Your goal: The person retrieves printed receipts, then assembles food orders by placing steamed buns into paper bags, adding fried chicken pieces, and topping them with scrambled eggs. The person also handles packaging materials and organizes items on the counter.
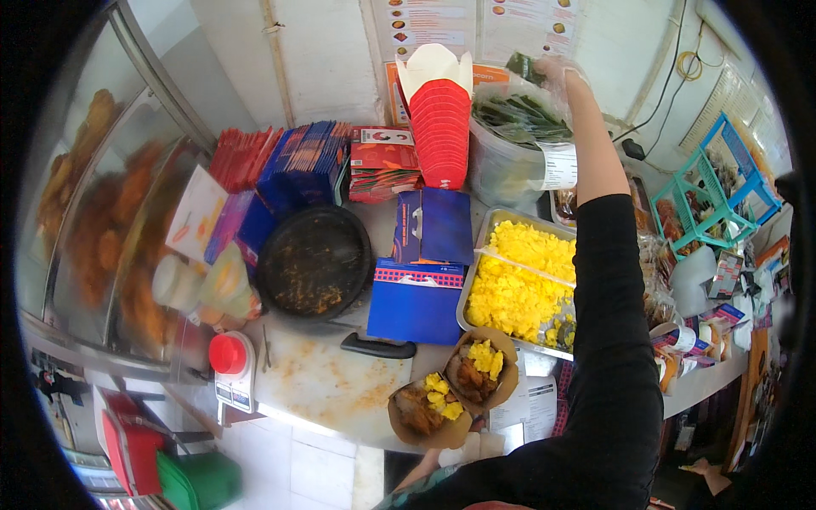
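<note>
At the back right, my right hand point(557, 75), in a clear plastic glove, is closed round a green leaf-wrapped packet point(525, 68). It is above a clear tub point(508, 172) filled with long green leaves point(518, 117). Close to my body, my left hand point(470, 449) in a pale glove supports two brown paper food boxes from beneath; its fingers are mostly hidden. The nearer box point(455, 436) and the farther box point(507, 380) are uncovered, each with browned fried food and yellow scrambled egg inside.
Right of centre lies a metal tray point(466, 316) of scrambled egg. Left of it are blue folded cartons point(416, 313), a black-handled knife point(378, 346) and a dark round pan point(313, 263). Nested red boxes point(439, 140) stand behind. A glass case point(110, 195) borders the left; a teal basket point(710, 208), the right.
</note>
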Motion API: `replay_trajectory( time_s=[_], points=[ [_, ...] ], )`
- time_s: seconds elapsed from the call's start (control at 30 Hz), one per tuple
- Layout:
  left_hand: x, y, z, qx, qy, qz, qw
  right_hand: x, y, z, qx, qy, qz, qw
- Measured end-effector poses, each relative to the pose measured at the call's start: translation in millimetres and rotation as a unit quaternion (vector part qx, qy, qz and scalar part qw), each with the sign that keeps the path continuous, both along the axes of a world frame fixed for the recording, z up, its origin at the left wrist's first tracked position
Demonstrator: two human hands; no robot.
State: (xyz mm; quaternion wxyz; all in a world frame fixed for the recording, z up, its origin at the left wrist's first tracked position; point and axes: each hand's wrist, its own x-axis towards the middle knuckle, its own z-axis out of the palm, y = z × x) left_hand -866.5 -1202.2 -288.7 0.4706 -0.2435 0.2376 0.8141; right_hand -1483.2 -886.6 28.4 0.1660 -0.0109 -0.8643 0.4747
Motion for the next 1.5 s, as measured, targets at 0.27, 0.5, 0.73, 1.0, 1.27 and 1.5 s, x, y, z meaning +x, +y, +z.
replay_trajectory(
  time_s=[0.27, 0.5, 0.73, 1.0, 1.27, 1.5],
  points=[
    [5, 5, -2, -0.005, 0.007, 0.003, 1.000, 15, -13, -21, 0.445, -0.175, 0.067, 0.876],
    [15, 12, -6, -0.018, 0.020, 0.024, 0.999, -5, -40, -79, 0.446, -0.297, 0.024, 0.844],
    [30, 15, 3, -0.021, 0.016, 0.046, 0.999, 53, -67, -9, 0.415, 0.003, -0.186, 0.891],
    [39, 22, -5, -0.024, -0.033, 0.033, 0.999, 318, -104, 30, 0.481, 0.124, 0.229, 0.837],
    [38, 27, 19, 0.085, 0.104, 0.019, 0.991, 413, -136, -73, 0.488, -0.143, 0.387, 0.769],
    [40, 12, 51, 0.059, 0.170, 0.014, 0.984, 424, -171, -110, 0.201, -0.173, 0.414, 0.871]
  ],
)
